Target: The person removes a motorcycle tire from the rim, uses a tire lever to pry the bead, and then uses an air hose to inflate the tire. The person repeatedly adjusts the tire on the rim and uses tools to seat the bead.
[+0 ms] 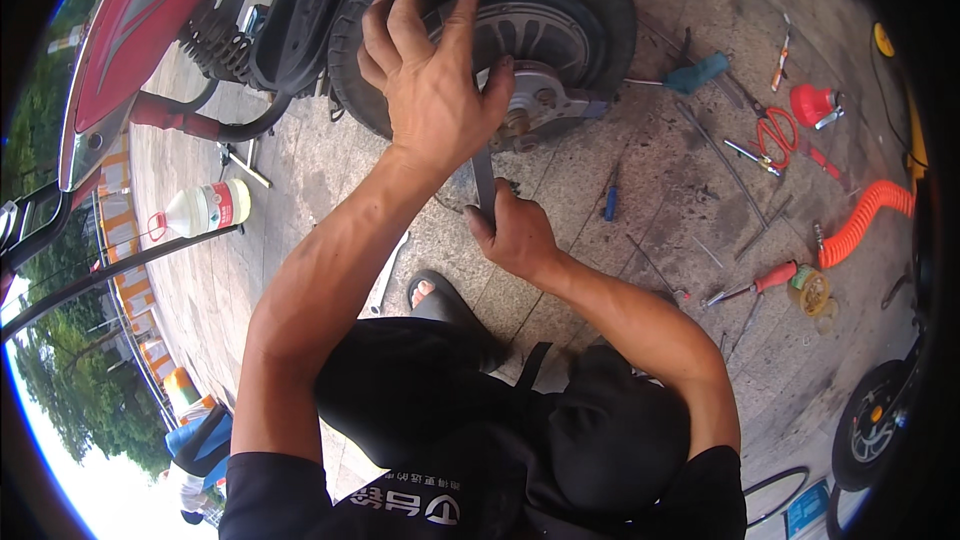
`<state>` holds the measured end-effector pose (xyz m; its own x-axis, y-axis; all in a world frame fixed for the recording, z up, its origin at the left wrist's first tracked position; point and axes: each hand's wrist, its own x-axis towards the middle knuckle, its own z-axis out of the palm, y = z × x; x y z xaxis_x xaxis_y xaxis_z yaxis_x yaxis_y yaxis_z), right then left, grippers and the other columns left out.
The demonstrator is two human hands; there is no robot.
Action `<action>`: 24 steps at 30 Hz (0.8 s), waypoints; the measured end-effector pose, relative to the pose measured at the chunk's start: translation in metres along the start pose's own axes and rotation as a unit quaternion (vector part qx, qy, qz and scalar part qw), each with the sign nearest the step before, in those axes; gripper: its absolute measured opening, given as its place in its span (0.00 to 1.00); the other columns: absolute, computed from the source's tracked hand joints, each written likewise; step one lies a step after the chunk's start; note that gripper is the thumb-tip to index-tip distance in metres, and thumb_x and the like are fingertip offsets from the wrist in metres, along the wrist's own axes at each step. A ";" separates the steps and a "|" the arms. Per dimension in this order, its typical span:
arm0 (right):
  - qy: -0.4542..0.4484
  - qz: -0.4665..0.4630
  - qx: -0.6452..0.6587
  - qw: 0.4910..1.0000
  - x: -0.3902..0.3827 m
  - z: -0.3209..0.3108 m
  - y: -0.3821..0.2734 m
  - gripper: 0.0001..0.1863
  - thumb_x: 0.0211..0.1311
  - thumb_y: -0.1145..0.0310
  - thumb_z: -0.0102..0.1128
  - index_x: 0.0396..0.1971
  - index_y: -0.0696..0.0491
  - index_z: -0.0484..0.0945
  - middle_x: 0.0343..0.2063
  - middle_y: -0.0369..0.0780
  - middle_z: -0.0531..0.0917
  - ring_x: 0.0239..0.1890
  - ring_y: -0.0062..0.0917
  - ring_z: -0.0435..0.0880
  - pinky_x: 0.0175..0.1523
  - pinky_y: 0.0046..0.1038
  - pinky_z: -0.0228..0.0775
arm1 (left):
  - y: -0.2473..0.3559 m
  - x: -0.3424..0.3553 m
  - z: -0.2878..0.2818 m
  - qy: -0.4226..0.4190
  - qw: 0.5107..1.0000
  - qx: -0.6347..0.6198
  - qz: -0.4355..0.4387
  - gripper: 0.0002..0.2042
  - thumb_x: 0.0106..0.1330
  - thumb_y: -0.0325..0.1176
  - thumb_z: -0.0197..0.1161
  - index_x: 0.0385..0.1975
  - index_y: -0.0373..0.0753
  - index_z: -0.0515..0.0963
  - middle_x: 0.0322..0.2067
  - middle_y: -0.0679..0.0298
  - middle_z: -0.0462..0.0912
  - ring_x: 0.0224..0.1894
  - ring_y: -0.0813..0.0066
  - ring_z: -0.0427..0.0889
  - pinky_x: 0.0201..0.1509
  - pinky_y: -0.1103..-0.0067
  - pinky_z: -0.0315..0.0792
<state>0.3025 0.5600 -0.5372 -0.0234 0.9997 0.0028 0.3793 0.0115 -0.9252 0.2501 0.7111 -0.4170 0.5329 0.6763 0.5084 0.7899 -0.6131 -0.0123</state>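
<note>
A black tyre [608, 0] sits on a spoked wheel rim [545, 35] with a hub and axle nut, at the top of the head view. My left hand [430, 90] lies over the tyre's near left side with its fingers spread and slightly bent, its thumb beside the hub. In my right hand [520, 232] is a flat grey metal tyre lever [484, 180], gripped at its lower end. The lever runs up toward the wheel, and its upper part is hidden behind my left hand.
A red scooter body [130, 50] stands at left, near a clear plastic bottle [208, 208]. On the paving at right lie a blue-handled screwdriver [611, 202], red-handled scissors [776, 137], an orange coiled hose [868, 220] and several rods. Another wheel [872, 420] is at lower right.
</note>
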 end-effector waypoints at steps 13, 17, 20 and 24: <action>0.005 -0.006 -0.008 1.000 0.000 0.000 0.000 0.23 0.67 0.56 0.63 0.45 0.63 0.69 0.20 0.52 0.82 0.24 0.50 0.85 0.29 0.46 0.77 | 0.005 -0.001 -0.004 -0.037 0.999 -0.008 -0.027 0.37 0.55 0.41 0.74 0.68 0.46 0.72 0.69 0.40 0.56 0.73 0.32 0.45 0.72 0.42 0.47; 0.015 -0.011 -0.006 1.000 0.001 -0.001 0.000 0.23 0.67 0.57 0.63 0.44 0.62 0.70 0.20 0.51 0.82 0.24 0.50 0.85 0.29 0.45 0.77 | 0.006 0.000 -0.003 -0.034 0.999 -0.014 -0.035 0.37 0.56 0.41 0.74 0.68 0.45 0.72 0.69 0.40 0.56 0.73 0.32 0.45 0.72 0.42 0.47; 0.016 -0.007 0.001 1.000 0.000 -0.002 -0.001 0.23 0.67 0.57 0.64 0.44 0.62 0.70 0.20 0.51 0.82 0.24 0.49 0.85 0.29 0.45 0.77 | 0.006 0.000 -0.002 -0.033 0.999 -0.010 -0.032 0.36 0.56 0.41 0.74 0.68 0.45 0.73 0.69 0.40 0.57 0.73 0.32 0.45 0.72 0.42 0.47; 0.009 -0.001 0.000 1.000 0.000 -0.003 -0.002 0.23 0.67 0.57 0.63 0.45 0.63 0.70 0.20 0.51 0.82 0.24 0.49 0.85 0.30 0.45 0.78 | 0.004 -0.001 -0.001 -0.025 0.999 -0.010 -0.024 0.36 0.56 0.42 0.74 0.67 0.44 0.73 0.69 0.42 0.57 0.72 0.30 0.47 0.70 0.41 0.49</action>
<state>0.3046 0.5602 -0.5339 -0.0081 0.9999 0.0119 0.3784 0.0141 -0.9255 0.2523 0.7075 -0.4165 0.5094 0.7242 0.4648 0.8088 -0.5873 0.0287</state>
